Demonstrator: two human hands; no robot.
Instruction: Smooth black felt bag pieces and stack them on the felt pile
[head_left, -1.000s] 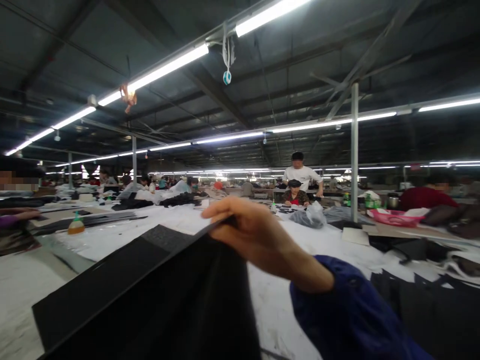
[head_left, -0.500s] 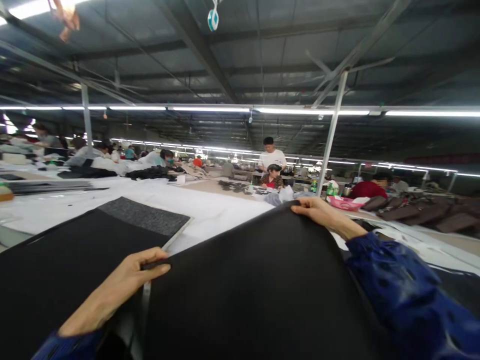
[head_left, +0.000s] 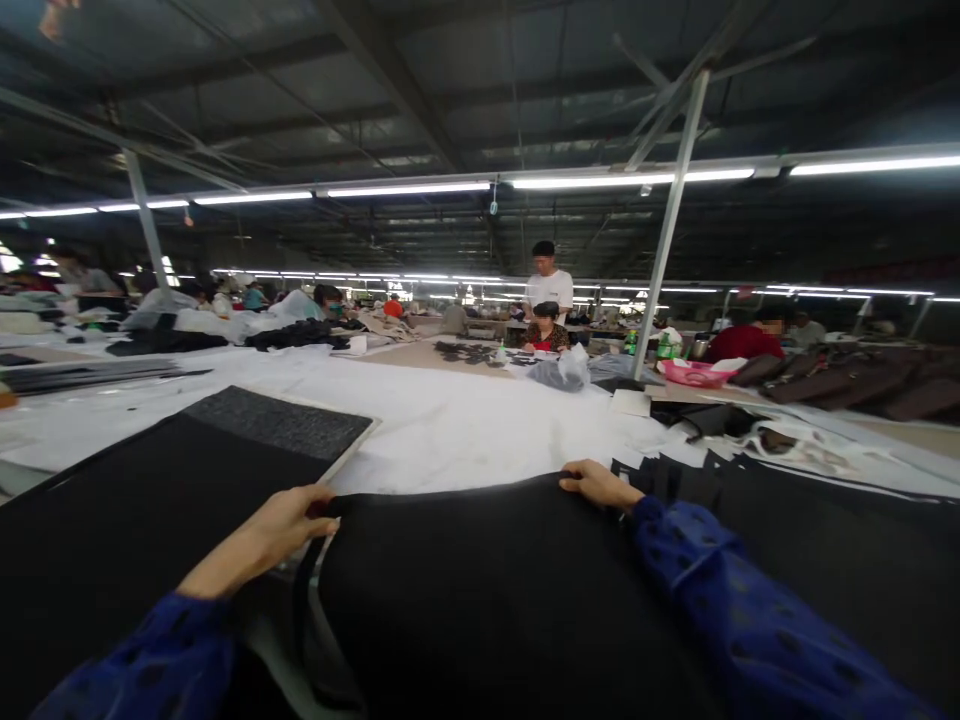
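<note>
A large black fabric panel stretches between my two hands, its far edge lifted and slightly sagging. My left hand pinches the far left corner between thumb and fingers. At the far right corner, my right hand is closed on the same edge. To the left lies another black panel with a dark grey band along its far end and a pale edge. More black pieces lie to the right, partly behind my right sleeve. The near part of the held panel runs out of view.
White sheeting covers the table ahead. A pink basket and a metal post stand at the back right, near brown pieces. Beyond the table, one person sits and another stands. Grey strips lie far left.
My right hand has come down and a little left, lowering the right corner of the black panel. The left hand keeps its pinch. More of the white sheeting and right-hand black pieces now shows.
</note>
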